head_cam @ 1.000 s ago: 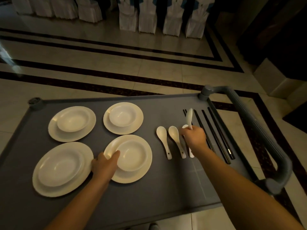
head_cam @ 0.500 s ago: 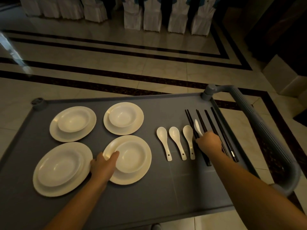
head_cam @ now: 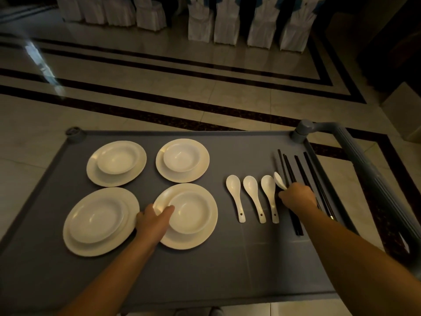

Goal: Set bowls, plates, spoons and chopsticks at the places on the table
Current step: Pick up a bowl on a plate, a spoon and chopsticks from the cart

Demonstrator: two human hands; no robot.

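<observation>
Several white plates, each with a white bowl on it, lie on a grey cart top (head_cam: pixel 205 265). My left hand (head_cam: pixel 153 221) grips the left rim of the near-right plate (head_cam: pixel 202 236), thumb resting by its bowl (head_cam: pixel 190 212). Three white spoons (head_cam: pixel 252 197) lie in a row to the right. My right hand (head_cam: pixel 297 198) holds a fourth white spoon (head_cam: pixel 279 180) and rests on the black chopsticks (head_cam: pixel 293 185) lying along the cart's right side. The fingers hide whether they also pinch a chopstick pair.
The cart handle (head_cam: pixel 373 179) runs along the right edge. Other plate-and-bowl sets sit at the far left (head_cam: pixel 115 163), far middle (head_cam: pixel 182 159) and near left (head_cam: pixel 100 221). Beyond is polished tiled floor and a row of white-covered chairs (head_cam: pixel 246 19).
My right hand, holding the spoon, moved right from the spoon row onto the chopsticks and lowered the spoon. My left hand stayed on the near-right plate.
</observation>
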